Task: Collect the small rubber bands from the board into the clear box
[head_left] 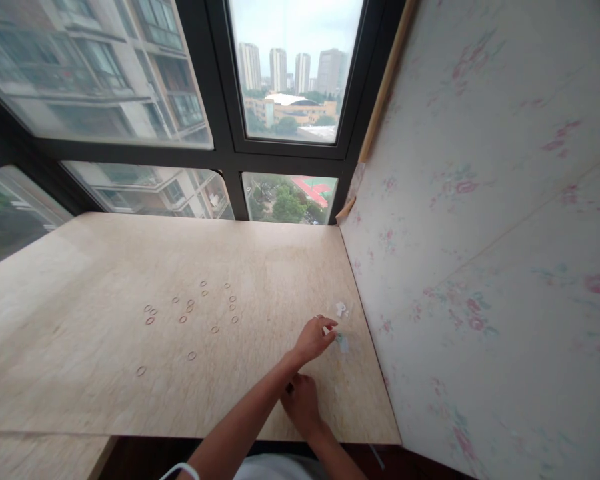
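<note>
Nearest the camera, two bare forearms come up from the bottom edge of the head view and cross over the near right part of a pale, marble-patterned table (105, 393). The right hand (301, 402) lies low on the tabletop close to the near edge, fingers curled under in a loose fist; something dark shows at its knuckles, but it is too small to tell what it is or whether the hand grips it. The left arm, with a thin white band (183, 471) at the lower edge of the view, reaches across above it, and the left hand (314, 339) sits a little farther out, its fingertips pinched narrowly together on a small white scrap (326, 329). Just beside those fingertips, toward the wall, a small bluish piece (343, 344) lies flat on the table, and a bit beyond it rests a small white crumpled piece (341, 309), near the table's right edge. Farther left and well apart from both hands, a loose scatter of small thin rings (190, 310) is spread over the middle of the tabletop, a couple of them lying closer to the near side. To the right, a wall with faded floral wallpaper (480, 233) rises along the table's edge. At the far side, dark-framed windows (220, 153) look out on high-rise buildings and trees below.
</note>
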`<state>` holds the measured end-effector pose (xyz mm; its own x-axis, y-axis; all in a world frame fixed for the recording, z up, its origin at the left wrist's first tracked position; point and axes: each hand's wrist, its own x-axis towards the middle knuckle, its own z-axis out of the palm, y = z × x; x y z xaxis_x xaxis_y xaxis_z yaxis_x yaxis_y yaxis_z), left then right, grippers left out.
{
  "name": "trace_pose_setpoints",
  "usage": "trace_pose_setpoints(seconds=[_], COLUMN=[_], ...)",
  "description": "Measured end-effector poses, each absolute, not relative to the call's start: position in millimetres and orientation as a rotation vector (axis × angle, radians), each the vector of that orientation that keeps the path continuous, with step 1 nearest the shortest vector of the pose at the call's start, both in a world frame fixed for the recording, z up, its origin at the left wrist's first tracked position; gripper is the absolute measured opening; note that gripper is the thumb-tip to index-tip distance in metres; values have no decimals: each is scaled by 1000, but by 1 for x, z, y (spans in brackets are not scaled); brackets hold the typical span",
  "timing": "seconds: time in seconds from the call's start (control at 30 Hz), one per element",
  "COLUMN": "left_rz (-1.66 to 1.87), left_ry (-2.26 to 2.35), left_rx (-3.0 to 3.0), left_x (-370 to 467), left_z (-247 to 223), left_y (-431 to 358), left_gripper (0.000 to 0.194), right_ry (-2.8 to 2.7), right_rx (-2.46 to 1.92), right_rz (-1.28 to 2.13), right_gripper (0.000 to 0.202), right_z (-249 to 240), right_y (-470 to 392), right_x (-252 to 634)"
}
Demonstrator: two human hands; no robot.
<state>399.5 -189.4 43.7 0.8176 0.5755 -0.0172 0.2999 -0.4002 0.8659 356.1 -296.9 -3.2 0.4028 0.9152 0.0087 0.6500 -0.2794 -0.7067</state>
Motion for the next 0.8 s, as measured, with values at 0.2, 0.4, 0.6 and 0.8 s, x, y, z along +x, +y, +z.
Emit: trace_pose_setpoints(seconds=[0.2, 0.4, 0.6, 0.8], left_rz=[469, 699, 880, 936], left_ry=[813, 1015, 1120, 1141], left_rx=[1950, 1970, 2043, 2029], left_x=[341, 264, 205, 179], left_z=[37, 22, 14, 4], left_y=[-168, -160, -169, -183], left_gripper=[23, 21, 21, 21], right_ry=[-1269, -1271, -1120, -1223], right_rx=[-1878, -1837, -1821, -1844], right_rz=[547, 575, 876, 968], right_gripper=[21, 22, 25, 33], right_z=[6, 6, 9, 23], right_y=[-297, -299, -285, -235], right_x=[356, 356, 367, 375])
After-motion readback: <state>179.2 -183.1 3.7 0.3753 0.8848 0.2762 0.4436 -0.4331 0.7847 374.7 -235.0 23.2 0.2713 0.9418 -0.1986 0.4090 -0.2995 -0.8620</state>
